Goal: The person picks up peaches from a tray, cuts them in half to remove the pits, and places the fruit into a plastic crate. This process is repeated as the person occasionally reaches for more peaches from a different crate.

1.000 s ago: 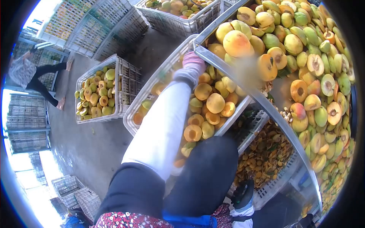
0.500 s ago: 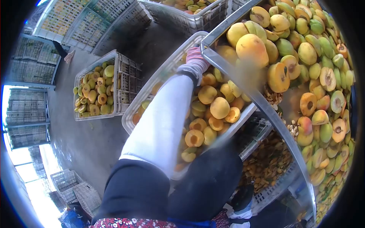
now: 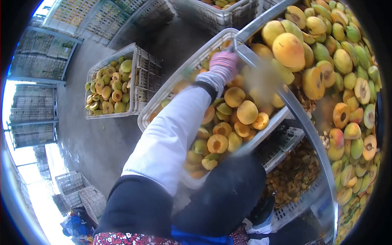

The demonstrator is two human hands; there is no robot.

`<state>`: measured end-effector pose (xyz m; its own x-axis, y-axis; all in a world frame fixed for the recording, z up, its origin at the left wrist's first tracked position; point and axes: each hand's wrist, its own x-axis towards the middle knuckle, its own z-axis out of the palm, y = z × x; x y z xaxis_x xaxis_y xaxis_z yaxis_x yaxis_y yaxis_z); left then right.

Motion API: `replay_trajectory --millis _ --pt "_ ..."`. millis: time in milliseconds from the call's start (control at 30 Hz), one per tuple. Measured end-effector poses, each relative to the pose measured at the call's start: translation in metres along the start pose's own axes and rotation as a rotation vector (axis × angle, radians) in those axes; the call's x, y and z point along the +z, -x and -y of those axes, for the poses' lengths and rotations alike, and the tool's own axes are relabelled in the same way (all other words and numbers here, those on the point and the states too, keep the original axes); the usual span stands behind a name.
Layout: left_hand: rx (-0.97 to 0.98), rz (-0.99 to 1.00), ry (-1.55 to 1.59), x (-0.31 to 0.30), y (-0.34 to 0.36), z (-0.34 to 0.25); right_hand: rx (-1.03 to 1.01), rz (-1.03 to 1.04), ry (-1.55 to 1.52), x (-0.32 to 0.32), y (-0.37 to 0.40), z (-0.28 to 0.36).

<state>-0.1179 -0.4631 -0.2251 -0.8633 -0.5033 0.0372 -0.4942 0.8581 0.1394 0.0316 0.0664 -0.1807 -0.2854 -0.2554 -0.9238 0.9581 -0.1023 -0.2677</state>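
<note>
My left hand (image 3: 223, 65), in a pink striped glove, is over the far end of a long pale crate (image 3: 145, 119), beside the corner of a metal-edged table (image 3: 300, 107). Its fingers look curled in, and what they hold is too small to make out. Halved yellow-orange fruit (image 3: 217, 143) fills the crate below my white-sleeved arm. On the table lies a heap of whole and halved fruit (image 3: 343, 61). A blurred patch covers part of the view near the table edge. My right hand does not show.
Another crate of halved fruit (image 3: 107, 87) stands on the floor at the left. Stacked crates (image 3: 102, 20) line the back. Below the table edge, a container holds small brownish pieces (image 3: 292, 175). Empty-looking crates (image 3: 71, 188) sit at the lower left. My dark-clad knee (image 3: 228, 192) is beside the long crate.
The view has shifted, so the crates and table appear farther right and slightly higher. My left hand now shows more fully, a little below the table corner.
</note>
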Motion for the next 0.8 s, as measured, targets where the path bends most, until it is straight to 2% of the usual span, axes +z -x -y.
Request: replay_trajectory --millis 33,100,200,300,400,500,533,633,667,800 --pt "0.05 0.009 -0.066 0.01 -0.011 0.001 0.004 -0.007 0.021 0.003 -0.004 0.001" --pt "0.304 0.006 -0.142 0.026 -0.012 -0.007 0.018 -0.035 0.058 0.009 -0.006 0.002" --pt "0.304 -0.238 0.137 0.026 -0.005 -0.026 0.024 -0.076 0.132 0.016 -0.012 0.006" --pt "0.253 -0.12 0.156 0.009 -0.01 -0.029 0.02 -0.081 0.185 0.021 -0.016 0.006" --pt "-0.065 -0.031 0.264 -0.001 -0.008 -0.023 0.018 -0.079 0.235 0.024 -0.019 0.008" --pt "-0.328 -0.24 0.272 -0.022 0.007 -0.009 0.005 -0.078 0.3 0.028 -0.023 0.009" --pt "-0.357 0.09 0.253 -0.03 -0.001 0.001 -0.001 -0.075 0.331 0.03 -0.024 0.009" --pt "-0.348 0.053 0.327 -0.028 -0.006 0.005 -0.023 -0.072 0.415 0.035 -0.028 0.009" --pt "-0.355 -0.031 0.351 -0.015 -0.009 0.007 -0.031 -0.068 0.444 0.036 -0.029 0.009" --pt "-0.311 -0.005 0.337 -0.009 -0.02 0.012 -0.058 -0.062 0.533 0.04 -0.031 0.009"
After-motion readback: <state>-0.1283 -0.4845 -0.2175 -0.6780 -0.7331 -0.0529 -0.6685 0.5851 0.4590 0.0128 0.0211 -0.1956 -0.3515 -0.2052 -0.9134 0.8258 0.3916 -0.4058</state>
